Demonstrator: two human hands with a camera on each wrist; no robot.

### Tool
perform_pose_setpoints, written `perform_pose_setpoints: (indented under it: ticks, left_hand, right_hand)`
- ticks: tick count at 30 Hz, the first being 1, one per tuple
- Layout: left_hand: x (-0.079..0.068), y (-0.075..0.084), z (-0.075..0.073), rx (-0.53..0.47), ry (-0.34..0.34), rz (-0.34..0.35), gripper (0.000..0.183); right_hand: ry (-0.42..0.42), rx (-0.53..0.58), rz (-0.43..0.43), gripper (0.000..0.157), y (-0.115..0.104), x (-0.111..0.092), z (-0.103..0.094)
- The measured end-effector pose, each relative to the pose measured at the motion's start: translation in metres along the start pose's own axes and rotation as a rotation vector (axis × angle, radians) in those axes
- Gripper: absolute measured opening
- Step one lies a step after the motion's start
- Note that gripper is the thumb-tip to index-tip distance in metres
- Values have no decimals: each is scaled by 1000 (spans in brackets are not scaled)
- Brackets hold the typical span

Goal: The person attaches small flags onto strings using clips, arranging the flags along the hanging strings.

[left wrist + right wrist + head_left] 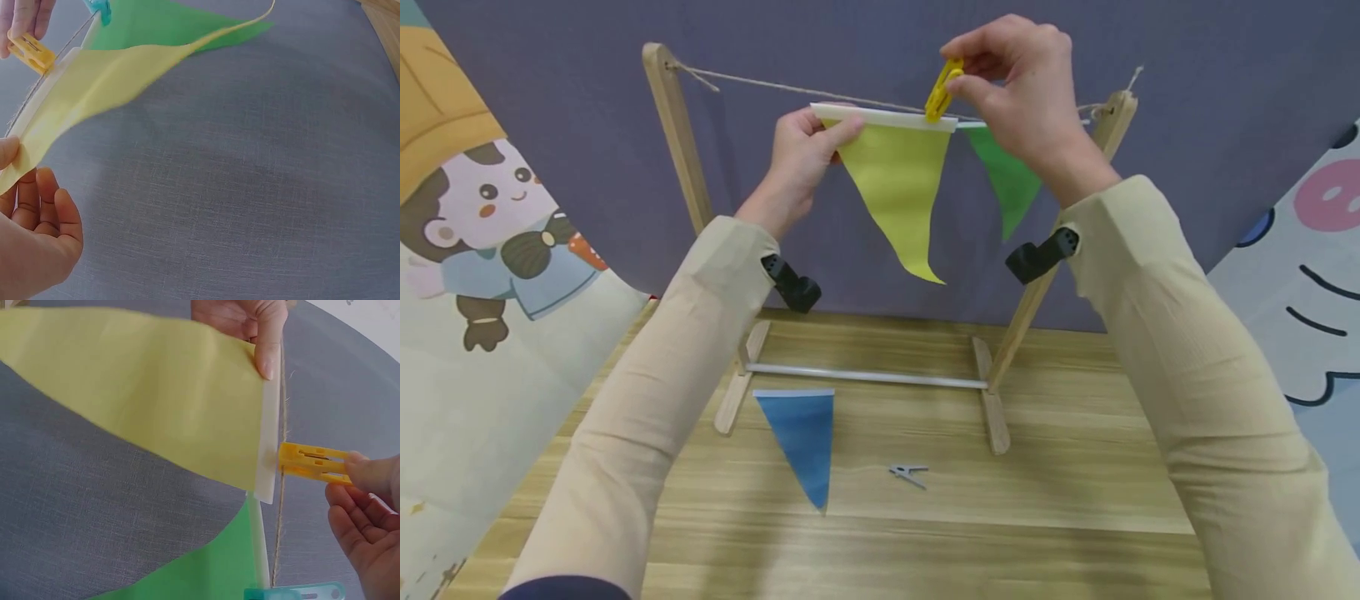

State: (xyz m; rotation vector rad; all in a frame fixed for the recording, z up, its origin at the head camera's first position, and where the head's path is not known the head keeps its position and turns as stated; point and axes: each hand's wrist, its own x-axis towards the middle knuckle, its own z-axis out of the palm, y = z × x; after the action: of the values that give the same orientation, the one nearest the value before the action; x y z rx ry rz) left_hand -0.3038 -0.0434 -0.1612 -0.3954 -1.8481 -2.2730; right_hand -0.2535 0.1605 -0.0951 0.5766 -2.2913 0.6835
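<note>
My left hand (805, 154) pinches the upper left corner of a yellow pennant (898, 167) between thumb and fingers. The pennant's white top edge lies along a thin string (782, 86), and its pointed tip curls below. With thumb and fingers, my right hand (1026, 92) pinches a yellow clothespin (312, 462). The clothespin's nose overlaps the string and reaches the white edge, near the pennant's right end. Right beside it hangs a green pennant (1006, 171), partly behind my right hand, with a teal clothespin (300, 592) at its top edge.
Two wooden posts (679, 142) carry the string, joined low down by a pale rod (865, 376). On the wooden table (925, 550) lie a blue pennant (805, 437) and a grey clothespin (910, 475). Behind the stand hangs a grey-blue cloth (850, 33).
</note>
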Motion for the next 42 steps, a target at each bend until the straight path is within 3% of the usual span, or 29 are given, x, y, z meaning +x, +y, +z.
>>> perform_pose_setpoints:
  ticks: [12,26,33,42]
  left_hand:
    - [2,2,5,-10,4,6,11]
    - [1,4,9,-9,6,-9,11]
    - [2,3,11,-17,8,0,11]
    - [0,2,12,-34,11,-40,14]
  right_hand:
    - [-21,35,29,23,5,7,7]
    - [-63,35,-32,21,-3,10,16]
    - [-55,69,-18,22,-5,12,21]
    - [-62,100,-33,26,-4,9,24]
